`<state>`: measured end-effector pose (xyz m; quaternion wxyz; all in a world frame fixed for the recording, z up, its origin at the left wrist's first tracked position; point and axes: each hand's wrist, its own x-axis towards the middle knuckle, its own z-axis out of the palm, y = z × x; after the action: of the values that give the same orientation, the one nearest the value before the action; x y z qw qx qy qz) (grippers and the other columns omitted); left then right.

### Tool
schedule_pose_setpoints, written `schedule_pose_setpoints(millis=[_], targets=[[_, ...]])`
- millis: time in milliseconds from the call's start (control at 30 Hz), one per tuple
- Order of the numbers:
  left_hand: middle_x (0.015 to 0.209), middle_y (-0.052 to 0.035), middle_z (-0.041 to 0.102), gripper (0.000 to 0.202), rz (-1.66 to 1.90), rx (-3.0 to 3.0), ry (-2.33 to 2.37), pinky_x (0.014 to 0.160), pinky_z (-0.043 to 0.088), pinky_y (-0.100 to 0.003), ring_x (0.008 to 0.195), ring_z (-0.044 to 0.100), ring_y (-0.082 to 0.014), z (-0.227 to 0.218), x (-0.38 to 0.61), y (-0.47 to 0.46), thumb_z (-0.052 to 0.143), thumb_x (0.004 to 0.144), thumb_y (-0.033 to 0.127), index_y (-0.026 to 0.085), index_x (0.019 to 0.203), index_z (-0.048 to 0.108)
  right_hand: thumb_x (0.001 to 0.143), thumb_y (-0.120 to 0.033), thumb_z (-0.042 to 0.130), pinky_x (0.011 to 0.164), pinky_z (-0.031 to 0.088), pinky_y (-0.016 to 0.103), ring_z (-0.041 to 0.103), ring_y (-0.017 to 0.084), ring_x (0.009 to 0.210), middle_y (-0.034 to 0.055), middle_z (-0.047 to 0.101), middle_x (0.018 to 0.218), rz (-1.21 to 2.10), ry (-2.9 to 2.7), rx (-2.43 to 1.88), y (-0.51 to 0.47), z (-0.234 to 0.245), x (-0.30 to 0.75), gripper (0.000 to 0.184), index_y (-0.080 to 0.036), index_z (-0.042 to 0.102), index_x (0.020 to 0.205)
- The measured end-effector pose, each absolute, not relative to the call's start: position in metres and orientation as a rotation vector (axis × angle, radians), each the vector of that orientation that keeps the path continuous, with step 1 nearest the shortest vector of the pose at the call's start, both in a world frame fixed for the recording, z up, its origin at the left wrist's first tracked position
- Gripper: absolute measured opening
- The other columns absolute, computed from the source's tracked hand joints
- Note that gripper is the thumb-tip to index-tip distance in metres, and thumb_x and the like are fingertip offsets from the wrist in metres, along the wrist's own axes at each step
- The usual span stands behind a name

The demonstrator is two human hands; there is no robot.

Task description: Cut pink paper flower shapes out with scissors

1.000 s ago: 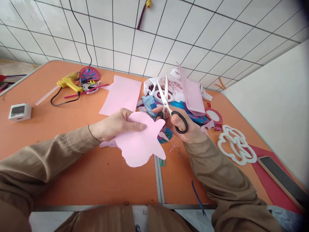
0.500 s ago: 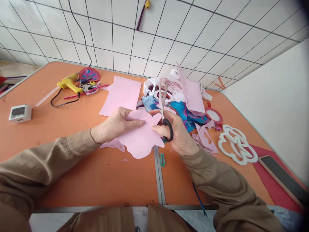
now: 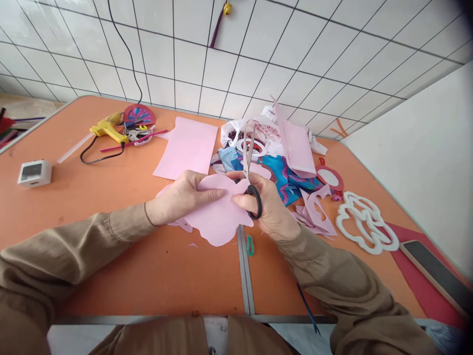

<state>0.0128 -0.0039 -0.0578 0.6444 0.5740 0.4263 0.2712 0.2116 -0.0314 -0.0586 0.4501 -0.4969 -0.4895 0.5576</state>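
My left hand (image 3: 188, 195) pinches a pink sheet cut-out (image 3: 218, 224) with a scalloped edge, thumb on top and fingers hidden underneath. It is held above the orange table (image 3: 177, 281). My right hand (image 3: 271, 204) holds black-handled scissors (image 3: 254, 199), their blades pointing away from me toward the wall and slightly parted. The right thumb also rests on the cut-out's right edge, so both hands are on it. Pink offcuts (image 3: 181, 223) lie under and beside my left hand. A small green clip (image 3: 250, 245) lies just in front of the cut-out.
A yellow glue gun (image 3: 109, 128) and a white box (image 3: 35, 172) are at left. A pink sheet (image 3: 188, 148) lies behind my hands. Fabric, bags and pink scraps (image 3: 318, 214) pile up at right, near white cloud-shaped templates (image 3: 365, 222) and a phone (image 3: 438, 276). A tiled wall (image 3: 192, 59) closes the back.
The camera view has shifted slightly. My right fingers and the scissors have moved a little left against the cut-out, and its right edge looks more folded under my thumb.
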Motion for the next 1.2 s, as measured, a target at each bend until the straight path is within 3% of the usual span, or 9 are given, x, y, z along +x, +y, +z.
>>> schedule_pose_setpoints(millis=[333, 533, 633, 833, 1000, 1200], targets=[[0.073, -0.0084, 0.074, 0.039, 0.563, 1.083, 0.883, 0.049, 0.056, -0.028, 0.056, 0.069, -0.0196, -0.062, 0.017, -0.001, 0.083, 0.073, 0.041, 0.010, 0.095, 0.075, 0.059, -0.026, 0.079, 0.052, 0.044, 0.025, 0.055, 0.012, 0.062, -0.0009, 0.064, 0.075, 1.378, -1.251, -1.163, -0.032, -0.064, 0.215, 0.049, -0.018, 0.067, 0.106], [0.081, -0.0087, 0.076, 0.041, 0.545, 1.069, 0.872, 0.053, 0.058, -0.029, 0.060, 0.071, -0.0194, -0.063, 0.017, -0.001, 0.082, 0.076, 0.041, 0.013, 0.104, 0.075, 0.056, -0.024, 0.079, 0.049, 0.040, 0.024, 0.051, 0.011, 0.057, -0.0020, 0.061, 0.069, 1.359, -1.240, -1.208, -0.032, -0.060, 0.212, 0.047, -0.018, 0.069, 0.101], [0.077, -0.0081, 0.075, 0.039, 0.549, 1.090, 0.862, 0.046, 0.055, -0.026, 0.057, 0.070, -0.0200, -0.064, 0.016, -0.001, 0.082, 0.076, 0.042, 0.012, 0.101, 0.075, 0.054, -0.026, 0.081, 0.048, 0.041, 0.024, 0.051, 0.011, 0.056, -0.0029, 0.060, 0.068, 1.350, -1.218, -1.223, -0.032, -0.059, 0.211, 0.046, -0.018, 0.068, 0.098], [0.075, -0.0090, 0.075, 0.041, 0.542, 1.138, 0.928, 0.048, 0.056, -0.027, 0.057, 0.071, -0.0207, -0.066, 0.015, 0.000, 0.083, 0.075, 0.048, 0.012, 0.093, 0.075, 0.057, -0.023, 0.080, 0.044, 0.037, 0.023, 0.043, 0.008, 0.047, -0.0077, 0.053, 0.058, 1.355, -1.230, -1.205, -0.031, -0.058, 0.210, 0.045, -0.019, 0.065, 0.099], [0.077, -0.0079, 0.075, 0.052, 0.519, 1.157, 0.848, 0.048, 0.055, -0.028, 0.055, 0.069, -0.0194, -0.059, 0.014, 0.000, 0.083, 0.073, 0.054, 0.013, 0.105, 0.074, 0.058, -0.023, 0.077, 0.044, 0.038, 0.023, 0.047, 0.009, 0.049, -0.0045, 0.061, 0.067, 1.341, -1.250, -1.166, -0.029, -0.057, 0.212, 0.047, -0.019, 0.065, 0.103], [0.070, -0.0094, 0.072, 0.069, 0.722, 1.272, 0.900, 0.054, 0.052, -0.026, 0.062, 0.068, -0.0190, -0.048, 0.008, 0.014, 0.053, 0.084, 0.078, 0.012, 0.080, 0.073, 0.061, -0.023, 0.077, 0.045, 0.035, 0.026, 0.041, 0.009, 0.049, -0.0059, 0.052, 0.060, 1.119, -1.313, -1.236, -0.026, -0.051, 0.218, 0.045, -0.020, 0.068, 0.105]])
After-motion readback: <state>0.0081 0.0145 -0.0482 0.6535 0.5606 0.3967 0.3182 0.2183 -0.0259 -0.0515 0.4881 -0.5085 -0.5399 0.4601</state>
